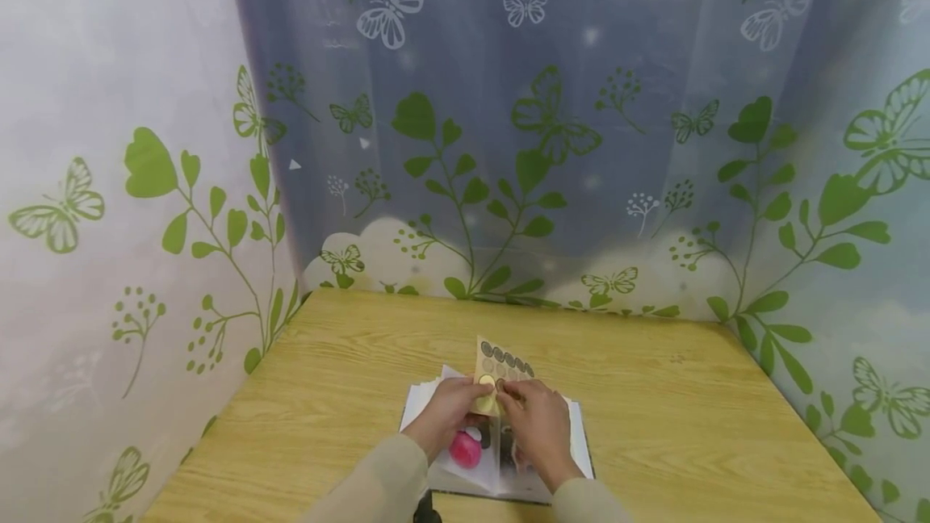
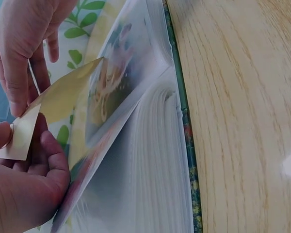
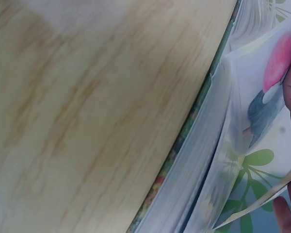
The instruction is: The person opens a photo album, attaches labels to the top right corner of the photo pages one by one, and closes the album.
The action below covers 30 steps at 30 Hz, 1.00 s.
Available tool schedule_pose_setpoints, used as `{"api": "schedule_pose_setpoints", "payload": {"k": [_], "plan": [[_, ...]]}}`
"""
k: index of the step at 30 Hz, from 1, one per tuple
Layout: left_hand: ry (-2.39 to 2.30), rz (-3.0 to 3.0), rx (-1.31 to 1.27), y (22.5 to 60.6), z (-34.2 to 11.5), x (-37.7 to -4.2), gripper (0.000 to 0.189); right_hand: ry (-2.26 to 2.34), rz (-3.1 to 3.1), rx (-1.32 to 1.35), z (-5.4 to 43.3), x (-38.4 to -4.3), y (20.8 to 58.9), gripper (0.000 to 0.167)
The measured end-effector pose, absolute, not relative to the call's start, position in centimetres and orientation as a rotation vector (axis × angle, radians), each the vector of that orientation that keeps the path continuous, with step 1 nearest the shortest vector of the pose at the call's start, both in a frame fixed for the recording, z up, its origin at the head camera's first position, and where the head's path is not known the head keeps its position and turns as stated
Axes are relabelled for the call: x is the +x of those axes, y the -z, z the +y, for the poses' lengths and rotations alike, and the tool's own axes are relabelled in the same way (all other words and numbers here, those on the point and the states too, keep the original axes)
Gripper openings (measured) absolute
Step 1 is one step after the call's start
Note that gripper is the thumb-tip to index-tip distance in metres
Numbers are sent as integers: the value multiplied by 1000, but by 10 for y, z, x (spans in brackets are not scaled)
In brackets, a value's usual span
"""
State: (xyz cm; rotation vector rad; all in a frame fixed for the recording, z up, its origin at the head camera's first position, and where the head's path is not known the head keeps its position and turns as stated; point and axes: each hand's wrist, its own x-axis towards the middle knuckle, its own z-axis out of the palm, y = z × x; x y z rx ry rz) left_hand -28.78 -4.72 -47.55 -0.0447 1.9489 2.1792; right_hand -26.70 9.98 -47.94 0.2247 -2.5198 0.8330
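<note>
A gold sheet of round stickers [image 1: 488, 363], with several dark-rimmed circles in rows, stands tilted above an open album [image 1: 472, 481]. My left hand [image 1: 452, 410] pinches the sheet's lower left part, thumb on the front and fingers curled behind. My right hand [image 1: 539, 420] has thumb and fingertips close together at the sheet's right side, pinching it there; the exact contact is partly hidden. In the left wrist view the sheet [image 2: 68, 94] bends between both hands, its far corner close to a clear album page [image 2: 121, 73]. A pink round picture [image 1: 465, 449] shows on the left page.
The album lies on a wood-grain table [image 1: 349, 378], with a thick stack of clear sleeves [image 2: 157, 160] and a dark green patterned cover [image 2: 186, 121]. A curtain with leaves and butterflies [image 1: 472, 224] hangs around the table. A small dark object [image 1: 427, 508] sits by the left forearm.
</note>
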Motion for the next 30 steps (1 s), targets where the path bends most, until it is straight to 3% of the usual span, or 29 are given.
{"api": "schedule_pose_setpoints", "payload": {"k": [30], "plan": [[-2174,1925,8,481,-54,-285,23,-830,-2575,132,86,-264,474,14]]}}
